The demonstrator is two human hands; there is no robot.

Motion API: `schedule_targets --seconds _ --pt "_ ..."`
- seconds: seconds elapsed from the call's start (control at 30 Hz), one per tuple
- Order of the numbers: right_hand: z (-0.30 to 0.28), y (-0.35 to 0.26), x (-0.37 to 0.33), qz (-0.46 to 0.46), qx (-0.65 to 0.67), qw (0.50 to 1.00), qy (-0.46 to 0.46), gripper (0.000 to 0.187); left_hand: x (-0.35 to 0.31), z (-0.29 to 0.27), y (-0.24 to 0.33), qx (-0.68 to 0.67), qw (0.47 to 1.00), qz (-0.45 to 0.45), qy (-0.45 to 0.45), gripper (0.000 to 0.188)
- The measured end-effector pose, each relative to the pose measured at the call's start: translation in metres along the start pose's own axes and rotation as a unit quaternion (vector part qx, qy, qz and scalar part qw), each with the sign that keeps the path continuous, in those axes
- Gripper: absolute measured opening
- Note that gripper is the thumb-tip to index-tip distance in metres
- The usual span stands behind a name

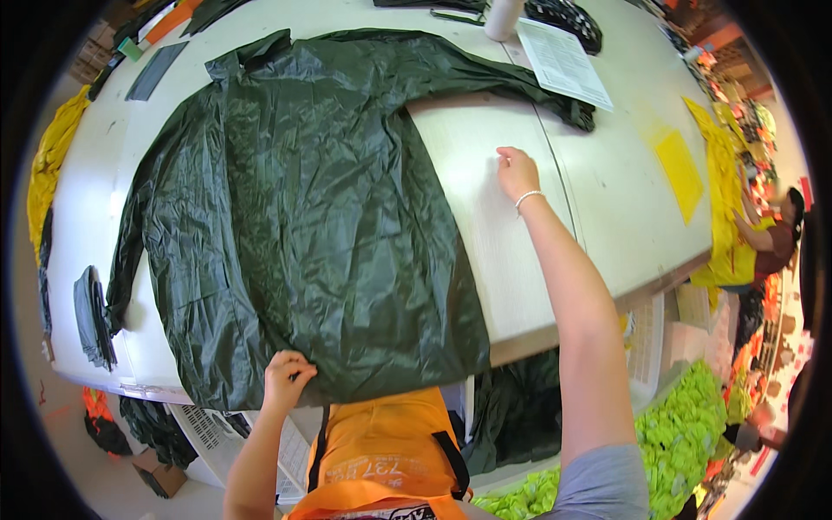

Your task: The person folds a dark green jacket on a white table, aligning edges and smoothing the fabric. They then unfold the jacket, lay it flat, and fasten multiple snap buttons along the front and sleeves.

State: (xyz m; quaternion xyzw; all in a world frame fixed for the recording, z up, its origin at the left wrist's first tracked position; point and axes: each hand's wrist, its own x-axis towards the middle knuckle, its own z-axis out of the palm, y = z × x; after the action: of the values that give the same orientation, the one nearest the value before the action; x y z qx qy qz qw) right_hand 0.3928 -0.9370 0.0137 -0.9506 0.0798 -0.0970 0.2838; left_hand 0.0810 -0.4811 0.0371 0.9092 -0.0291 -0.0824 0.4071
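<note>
Across the left and middle of the counter point(472, 221), a dark green coat point(303, 217) is lying spread out, its hem meeting the near edge. Its thin, glossy cloth is probably feeling light, limp and slippery, with the hem likely offering the best hold. There the left hand point(289, 380) is pinching the fabric. To the coat's right, the right hand point(518, 176) is hovering or resting, arm outstretched, fingers curling; whether they are closing fully, I cannot tell.
</note>
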Motion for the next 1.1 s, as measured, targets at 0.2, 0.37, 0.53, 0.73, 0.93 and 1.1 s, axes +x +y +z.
schedule_targets --seconds 0.2,0.37,0.53,0.73,0.93,1.1 --pt "0.044 -0.004 0.136 0.019 0.03 0.999 -0.037 0.038 0.01 -0.003 0.023 0.013 0.99 -0.136 -0.032 0.012" --pt "0.036 -0.072 0.188 -0.106 0.313 0.944 0.009 0.05 0.006 -0.001 0.023 0.003 0.982 -0.181 -0.049 0.013" --pt "0.062 -0.062 0.223 -0.205 0.04 0.977 0.04 0.045 0.016 -0.003 0.03 0.01 0.978 -0.196 -0.069 0.014" --pt "0.047 0.027 0.269 0.061 -0.268 0.942 -0.193 0.047 0.017 0.0 0.029 0.008 0.98 -0.193 -0.042 0.01" --pt "0.028 0.038 0.233 0.045 -0.252 0.954 -0.159 0.036 0.019 -0.005 0.028 0.007 0.984 -0.17 -0.055 0.009" --pt "0.018 0.038 0.181 -0.037 -0.297 0.95 -0.087 0.033 0.012 -0.009 0.012 -0.025 0.99 -0.12 -0.065 0.007"
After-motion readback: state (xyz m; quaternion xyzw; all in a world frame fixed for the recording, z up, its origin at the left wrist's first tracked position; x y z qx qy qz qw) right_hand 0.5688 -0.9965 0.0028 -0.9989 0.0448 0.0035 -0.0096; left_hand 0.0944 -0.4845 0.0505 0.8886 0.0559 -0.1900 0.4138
